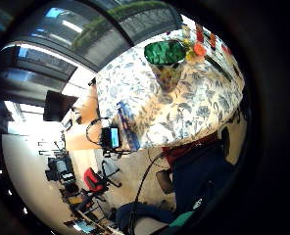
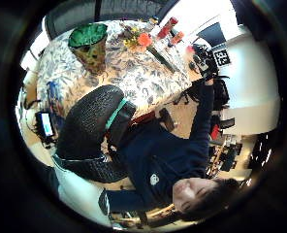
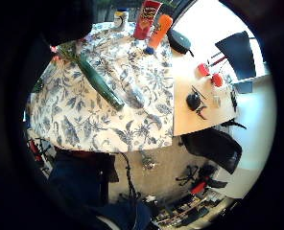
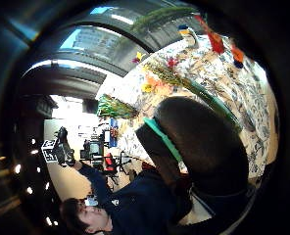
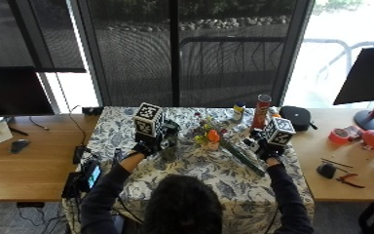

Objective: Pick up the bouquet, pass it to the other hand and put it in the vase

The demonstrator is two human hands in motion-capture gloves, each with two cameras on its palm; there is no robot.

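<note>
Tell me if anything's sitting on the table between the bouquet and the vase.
Nothing visible does. The bouquet lies flat on the floral tablecloth, with bare cloth between its flower end and the vase. The bottles and can stand farther back, off that path.

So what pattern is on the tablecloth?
Blue-grey leaf print on the white tablecloth, clearest in the outside view.

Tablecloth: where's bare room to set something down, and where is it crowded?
Free: the near strip of the tablecloth between the forearms, below the bouquet. Crowded: the far edge, with the red tube can and small bottle; the middle, with vase, left hand and right hand.
</note>
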